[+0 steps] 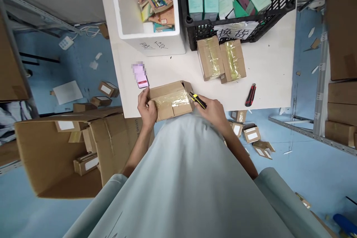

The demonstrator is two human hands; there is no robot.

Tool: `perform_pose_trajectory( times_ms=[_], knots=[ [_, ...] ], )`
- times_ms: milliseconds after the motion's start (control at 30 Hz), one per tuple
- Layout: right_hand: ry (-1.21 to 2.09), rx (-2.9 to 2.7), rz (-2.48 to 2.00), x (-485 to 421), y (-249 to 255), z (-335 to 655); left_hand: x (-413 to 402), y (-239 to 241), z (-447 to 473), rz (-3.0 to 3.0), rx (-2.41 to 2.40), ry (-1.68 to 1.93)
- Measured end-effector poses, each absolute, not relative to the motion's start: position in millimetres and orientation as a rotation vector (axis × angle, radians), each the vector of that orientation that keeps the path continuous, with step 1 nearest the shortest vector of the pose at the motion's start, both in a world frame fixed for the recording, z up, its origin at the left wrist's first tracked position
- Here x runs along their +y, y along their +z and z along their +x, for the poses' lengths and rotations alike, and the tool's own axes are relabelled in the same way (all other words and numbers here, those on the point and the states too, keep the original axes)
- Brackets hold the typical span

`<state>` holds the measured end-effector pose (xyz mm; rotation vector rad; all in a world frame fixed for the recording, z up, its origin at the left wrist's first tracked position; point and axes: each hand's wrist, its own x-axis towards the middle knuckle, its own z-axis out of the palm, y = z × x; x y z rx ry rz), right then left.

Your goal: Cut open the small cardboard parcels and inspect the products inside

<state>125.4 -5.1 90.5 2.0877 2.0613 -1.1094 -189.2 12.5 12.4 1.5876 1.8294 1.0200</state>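
Note:
A small cardboard box [170,100] with yellowish clear tape along its top lies at the front edge of the white table, against my clothes. My left hand [147,109] grips its left end, thumb on the near side. In my right hand [213,113] is a black and yellow utility knife [198,100], its front end at the box's right end, where a flap stands slightly raised. Whether the blade touches the tape I cannot tell. Beyond them, two taped cardboard boxes [210,59] stand side by side. A red and black utility knife [250,95] lies to the right.
A white foam bin [150,42] with several colourful packets and a black crate [192,29] of mint-green boxes stand at the back. A phone [141,78] lies left. Below left is a large open carton [55,186]; small boxes [252,134] litter the blue floor.

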Motion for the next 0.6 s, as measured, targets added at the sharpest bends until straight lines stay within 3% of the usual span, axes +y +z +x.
perform_pose_trajectory(
  times_ms=[300,433,600],
  knots=[
    [-0.770,1.891,2.024,-9,-64,205,35,12,-195,1.670,1.807,0.966],
    [-0.878,2.129,2.034,3,-68,206,41,15,-193,1.712,1.803,0.924],
    [-1.198,2.756,1.715,33,-30,174,44,19,-185,1.749,1.780,0.851]
  ],
)
